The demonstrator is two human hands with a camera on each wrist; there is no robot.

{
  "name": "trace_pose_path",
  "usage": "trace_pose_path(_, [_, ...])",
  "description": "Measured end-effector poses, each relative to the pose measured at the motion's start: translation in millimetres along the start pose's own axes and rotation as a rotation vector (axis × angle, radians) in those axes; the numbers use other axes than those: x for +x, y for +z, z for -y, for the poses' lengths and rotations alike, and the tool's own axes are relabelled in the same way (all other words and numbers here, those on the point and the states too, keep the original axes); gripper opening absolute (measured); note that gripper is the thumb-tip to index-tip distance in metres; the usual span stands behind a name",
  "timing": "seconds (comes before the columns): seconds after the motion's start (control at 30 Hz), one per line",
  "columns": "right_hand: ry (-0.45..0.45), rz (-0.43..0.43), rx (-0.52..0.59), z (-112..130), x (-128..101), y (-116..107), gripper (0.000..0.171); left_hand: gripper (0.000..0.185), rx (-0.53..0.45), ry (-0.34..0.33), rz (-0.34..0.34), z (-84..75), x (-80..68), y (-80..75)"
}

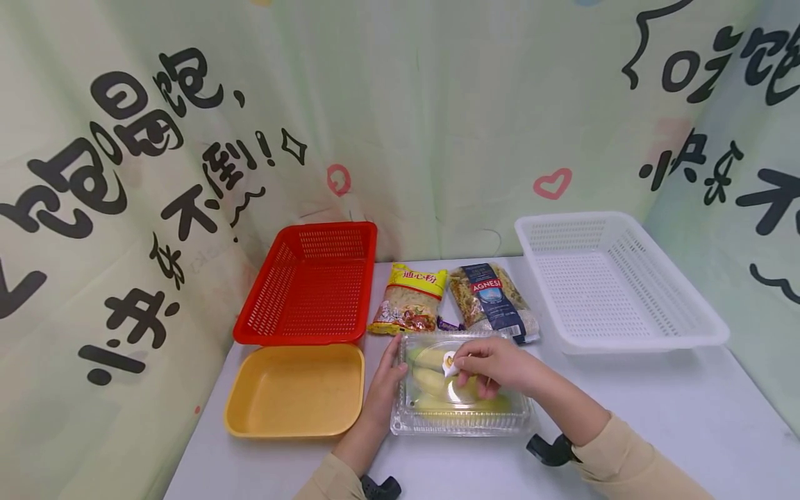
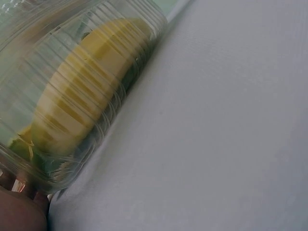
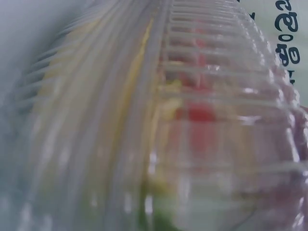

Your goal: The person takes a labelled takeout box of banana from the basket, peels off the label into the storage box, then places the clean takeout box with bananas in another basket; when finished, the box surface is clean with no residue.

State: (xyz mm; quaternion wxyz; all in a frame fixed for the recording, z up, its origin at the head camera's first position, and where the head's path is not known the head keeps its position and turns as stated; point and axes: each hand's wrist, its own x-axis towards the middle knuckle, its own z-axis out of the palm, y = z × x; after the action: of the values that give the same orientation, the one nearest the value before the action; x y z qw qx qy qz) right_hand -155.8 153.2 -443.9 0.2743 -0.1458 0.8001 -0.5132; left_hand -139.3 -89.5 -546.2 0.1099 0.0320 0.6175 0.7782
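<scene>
A clear plastic clamshell box (image 1: pixel 431 421) lies at the front middle of the white table, with several yellow corn cobs (image 1: pixel 430 380) inside. My left hand (image 1: pixel 389 378) lies with straight fingers against the box's left side. My right hand (image 1: pixel 465 367) rests on the lid, its curled fingertips pinching at a small white and yellow sticker (image 1: pixel 448 362). The left wrist view shows a corn cob (image 2: pixel 86 82) through the ribbed box wall, with my palm (image 2: pixel 19 211) at its lower corner. Only the blurred ribbed box wall (image 3: pixel 192 120) shows in the right wrist view.
A yellow tray (image 1: pixel 294 389) sits left of the box, with a red basket (image 1: pixel 312 285) behind it. A white basket (image 1: pixel 612 285) stands at the back right. Two pasta bags, yellow (image 1: pixel 409 298) and blue-labelled (image 1: pixel 494 298), lie behind the box. Walls of printed cloth close in the table.
</scene>
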Motion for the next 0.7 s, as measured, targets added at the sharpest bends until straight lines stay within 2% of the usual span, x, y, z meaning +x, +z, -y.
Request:
trace_pose_path(0.2, [0.013, 0.013, 0.083, -1.6, 2.3, -0.7, 0.021, 0.063, 0.010, 0.002, -0.006, -0.7, -0.2, 0.9])
trace_pose_path(0.7, [0.023, -0.004, 0.184, -3.5, 2.4, -1.7, 0.028, 0.062, 0.035, 0.014, -0.018, -0.8, 1.3, 0.9])
